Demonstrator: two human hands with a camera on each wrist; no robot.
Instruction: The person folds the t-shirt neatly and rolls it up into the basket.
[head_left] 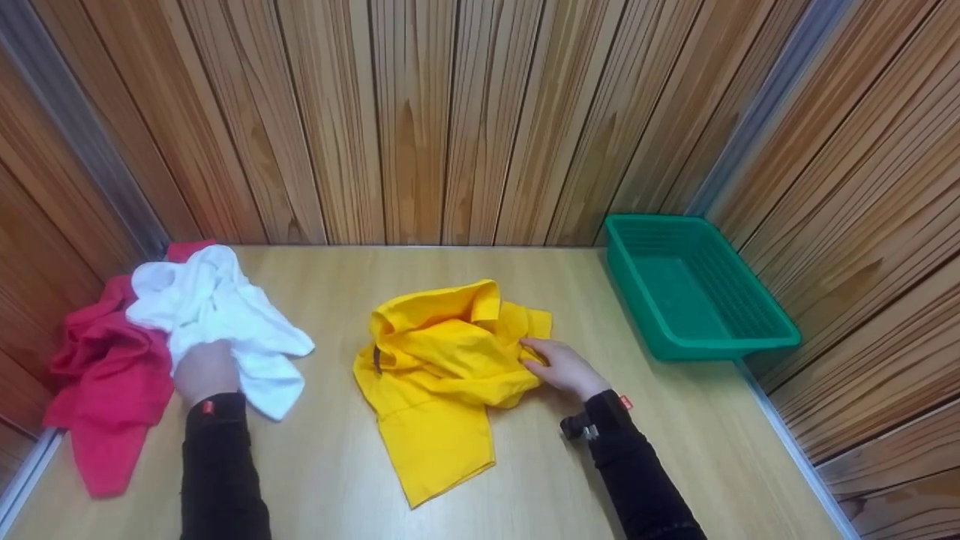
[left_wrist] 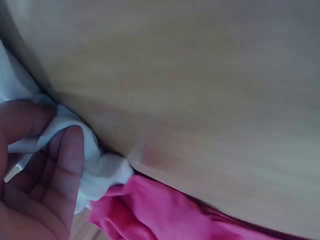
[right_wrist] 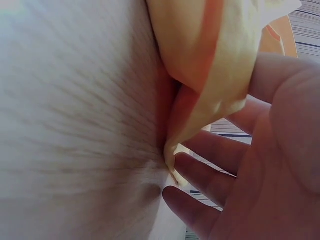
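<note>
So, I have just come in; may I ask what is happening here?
A person is working two-handed at a table. The left hand pinches the white cloth, which lies partly over the red cloth. The right hand holds the right edge of the crumpled yellow cloth. A green basket stands farther right.

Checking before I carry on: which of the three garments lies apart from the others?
The yellow garment, in the middle of the tabletop with the right hand touching its edge. The white garment, pinched by the left hand, overlaps the red garment.
</note>
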